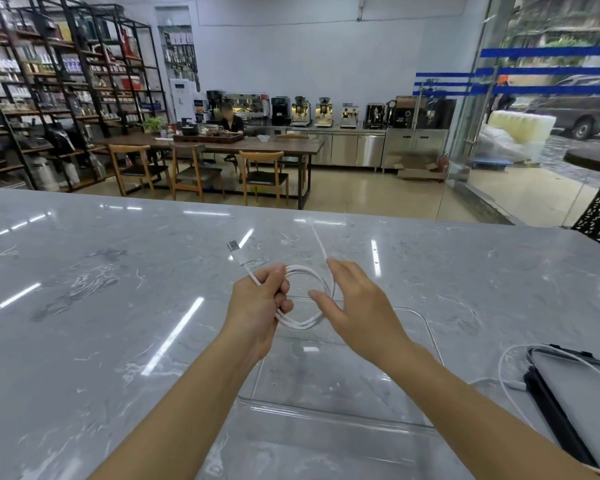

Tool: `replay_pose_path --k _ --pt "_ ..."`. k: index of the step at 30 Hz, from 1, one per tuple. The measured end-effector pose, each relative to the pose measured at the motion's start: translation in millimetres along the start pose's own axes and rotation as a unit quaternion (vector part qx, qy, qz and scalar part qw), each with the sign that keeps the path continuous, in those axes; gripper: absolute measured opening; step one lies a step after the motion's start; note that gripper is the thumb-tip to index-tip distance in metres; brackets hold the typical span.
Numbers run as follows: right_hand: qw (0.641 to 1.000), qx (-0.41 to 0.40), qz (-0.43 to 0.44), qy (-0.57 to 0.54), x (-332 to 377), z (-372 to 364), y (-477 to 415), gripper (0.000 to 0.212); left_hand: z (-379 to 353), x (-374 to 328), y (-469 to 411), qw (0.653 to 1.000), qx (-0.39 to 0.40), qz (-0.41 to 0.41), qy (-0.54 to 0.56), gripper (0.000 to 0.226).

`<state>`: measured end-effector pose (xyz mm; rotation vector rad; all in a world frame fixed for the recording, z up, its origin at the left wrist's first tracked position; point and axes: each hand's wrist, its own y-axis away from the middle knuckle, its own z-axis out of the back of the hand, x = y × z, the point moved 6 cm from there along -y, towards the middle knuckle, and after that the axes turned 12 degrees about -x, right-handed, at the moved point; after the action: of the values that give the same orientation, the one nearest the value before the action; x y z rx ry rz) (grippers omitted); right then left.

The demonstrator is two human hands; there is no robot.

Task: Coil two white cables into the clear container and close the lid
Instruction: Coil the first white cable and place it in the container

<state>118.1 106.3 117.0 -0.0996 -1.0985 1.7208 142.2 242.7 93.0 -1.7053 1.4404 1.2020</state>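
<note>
**While winding cable one: nothing boxed yet**

While held at the centre of view, just above the far end of the clear container (326, 408), shows roughly three turns of white USB cable (305, 323) in a round hank. Gripped at the loop's 9 o'clock by the left hand (260, 303), fingers curled tight round the bundled strands. USB-A plug (234, 247) poking out of that fist toward 11 o'clock. Loose tail (321, 244) stretched off to 12 o'clock over the bench (118, 306), not yet taken up. Right hand (354, 303) at the loop's 3 o'clock, open, fingers straight and spread beside the tail; cannot tell whether actually touching it.

Judged about a quarter done. First cable only partly coiled and not yet inside the container. Second white cable (503, 368) lying slack at 4 o'clock, looped against the lid (586, 403), which sits off the container. Left to do: wind in the tail, lay the hank down, repeat with the second cable, fit and close the lid.

Thin, smooth, round-section cord, pliant, bending in easy curves; likely to spring open if let go. Transparent hard plastic for the container, rectangular with rounded corners, hard to pick out against the bench beneath. Flat translucent lid with a dark rim. Polished grey marble-look bench, white-veined, mirroring bright strip lights.
</note>
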Motion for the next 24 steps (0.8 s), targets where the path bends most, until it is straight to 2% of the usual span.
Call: replay_pose_path --k 3,6,8,9,11,12,13,14,15,17,19,20,22,24 --pt "0.999 0.012 -0.053 -0.005 -5.7 -7.1 -1.7 0.044 -11.5 -1.7 6.5 0.994 0.038 -0.068 -0.083 0.020" --pt "0.994 0.018 -0.106 -0.021 -13.4 -6.2 -6.4 0.024 -21.8 -6.5 13.5 0.953 0.114 -0.177 -0.220 0.016" --pt "0.987 0.024 -0.146 -0.060 -18.4 -5.3 -6.8 0.011 -26.4 -6.0 14.9 0.896 0.132 -0.244 -0.347 0.016" --pt "0.984 0.032 -0.159 -0.079 -18.7 -5.8 -6.0 0.008 -26.2 -4.1 13.5 0.856 0.111 -0.281 -0.421 0.018" --pt "0.981 0.048 -0.165 -0.092 -17.6 -8.1 -3.7 0.007 -23.0 -3.5 11.9 0.747 0.016 -0.367 -0.555 0.020" --pt "0.981 0.052 -0.164 -0.089 -17.5 -9.2 -2.8 0.006 -22.6 -3.3 14.7 0.701 -0.022 -0.405 -0.587 0.019" --pt "0.981 0.053 -0.164 -0.088 -18.3 -9.8 -2.7 0.006 -22.6 -1.9 16.8 0.683 -0.039 -0.425 -0.592 0.017" --pt "0.980 0.053 -0.167 -0.090 -20.0 -10.3 -3.0 0.007 -22.4 0.4 16.8 0.690 -0.034 -0.424 -0.586 0.016" --pt "0.980 0.053 -0.169 -0.087 -22.2 -10.5 -3.0 0.009 -22.3 2.9 14.5 0.717 -0.011 -0.403 -0.568 0.016" --pt "0.984 0.056 -0.158 -0.064 -24.7 -10.7 -2.4 0.012 -23.3 8.5 9.5 0.795 0.046 -0.330 -0.507 0.015" --pt "0.991 0.037 -0.125 -0.043 -20.8 -6.2 -1.7 0.011 -25.3 8.2 8.8 0.833 0.069 -0.287 -0.468 0.017" --pt "0.995 0.007 -0.091 -0.035 -15.6 -1.0 -1.4 0.018 -26.3 7.6 8.5 0.850 0.081 -0.264 -0.449 0.020" --pt "0.998 -0.051 0.030 0.004 -1.4 9.2 -1.3 0.034 -28.5 7.3 7.6 0.879 0.115 -0.220 -0.406 0.021" --pt "0.980 -0.097 0.152 0.082 11.4 17.5 0.7 0.029 -29.7 6.0 5.7 0.894 0.144 -0.189 -0.380 0.022"
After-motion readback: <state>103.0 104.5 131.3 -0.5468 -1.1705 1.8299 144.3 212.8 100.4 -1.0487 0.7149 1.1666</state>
